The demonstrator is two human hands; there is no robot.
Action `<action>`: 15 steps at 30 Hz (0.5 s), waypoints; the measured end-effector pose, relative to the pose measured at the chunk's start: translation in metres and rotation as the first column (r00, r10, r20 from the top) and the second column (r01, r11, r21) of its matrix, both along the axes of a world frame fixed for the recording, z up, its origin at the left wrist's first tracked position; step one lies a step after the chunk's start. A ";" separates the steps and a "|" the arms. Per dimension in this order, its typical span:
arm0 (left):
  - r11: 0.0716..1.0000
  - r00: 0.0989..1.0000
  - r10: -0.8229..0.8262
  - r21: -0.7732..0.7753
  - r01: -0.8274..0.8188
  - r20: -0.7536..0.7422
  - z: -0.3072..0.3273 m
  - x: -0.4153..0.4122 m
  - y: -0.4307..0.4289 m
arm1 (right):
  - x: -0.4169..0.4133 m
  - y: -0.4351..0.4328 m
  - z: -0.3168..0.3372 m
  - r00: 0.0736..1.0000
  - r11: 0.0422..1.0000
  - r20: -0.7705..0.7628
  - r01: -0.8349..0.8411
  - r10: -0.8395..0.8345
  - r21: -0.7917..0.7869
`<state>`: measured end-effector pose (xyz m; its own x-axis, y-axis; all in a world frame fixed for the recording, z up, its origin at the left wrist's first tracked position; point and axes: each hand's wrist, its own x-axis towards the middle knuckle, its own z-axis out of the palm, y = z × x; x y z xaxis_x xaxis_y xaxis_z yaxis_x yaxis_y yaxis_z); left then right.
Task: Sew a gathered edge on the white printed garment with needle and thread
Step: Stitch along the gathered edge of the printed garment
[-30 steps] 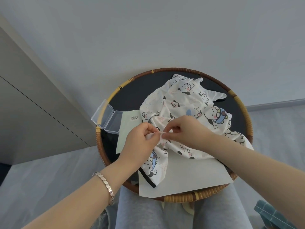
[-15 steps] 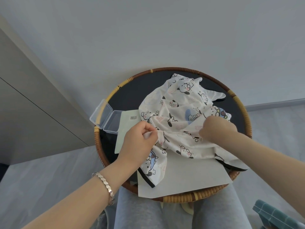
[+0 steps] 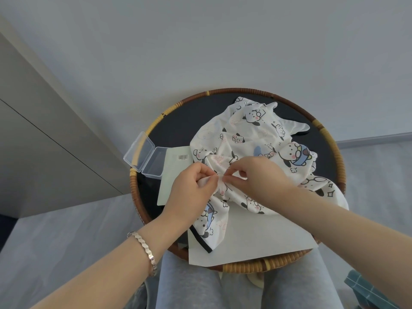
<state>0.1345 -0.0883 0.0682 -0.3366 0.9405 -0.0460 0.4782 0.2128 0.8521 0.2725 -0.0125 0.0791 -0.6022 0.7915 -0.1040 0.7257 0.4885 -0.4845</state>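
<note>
The white garment (image 3: 249,139) printed with cartoon dogs lies crumpled on a round rattan tray (image 3: 332,141) with a dark bottom. My left hand (image 3: 191,190) pinches a gathered fold of the garment's edge near the tray's middle. My right hand (image 3: 260,177) sits right beside it, thumb and forefinger pinched on a thin needle (image 3: 223,173) at the fold. The thread is too fine to make out.
An open clear plastic case (image 3: 145,156) sits on the tray's left rim. A pale card with a barcode (image 3: 176,166) lies beside it, and a white paper sheet (image 3: 256,239) lies under the garment at the front. A teal checked object (image 3: 367,288) shows at the bottom right.
My right hand, which had pulled away to the right over the garment, has come back to the fold beside my left hand. My left hand has kept its pinch on the fold.
</note>
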 end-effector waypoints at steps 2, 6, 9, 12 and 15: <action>1.000 1.000 -0.004 -0.005 0.004 -0.009 -0.001 0.000 0.000 | 0.001 0.001 -0.003 1.000 0.999 -0.017 -0.009 0.010 0.045; 1.000 1.000 -0.011 0.003 0.011 -0.022 -0.002 0.000 -0.001 | 0.004 -0.001 -0.004 0.997 0.992 0.024 -0.080 0.077 0.101; 1.000 0.998 0.006 0.009 -0.006 -0.058 -0.002 -0.002 0.000 | 0.010 -0.002 -0.003 0.993 0.988 0.067 -0.101 0.094 0.114; 1.000 0.996 0.018 0.001 -0.018 -0.088 -0.003 -0.007 0.001 | 0.017 -0.006 -0.006 0.982 0.986 0.138 -0.140 0.127 0.086; 1.000 0.993 -0.003 -0.017 0.001 -0.121 -0.005 -0.008 0.001 | 0.020 -0.010 -0.008 0.974 0.983 0.156 -0.175 0.165 0.050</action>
<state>0.1260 -0.0868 0.0634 -0.3383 0.9408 -0.0204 0.5783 0.2250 0.7842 0.2923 -0.0226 0.0713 -0.7097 0.6869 -0.1567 0.6917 0.6371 -0.3402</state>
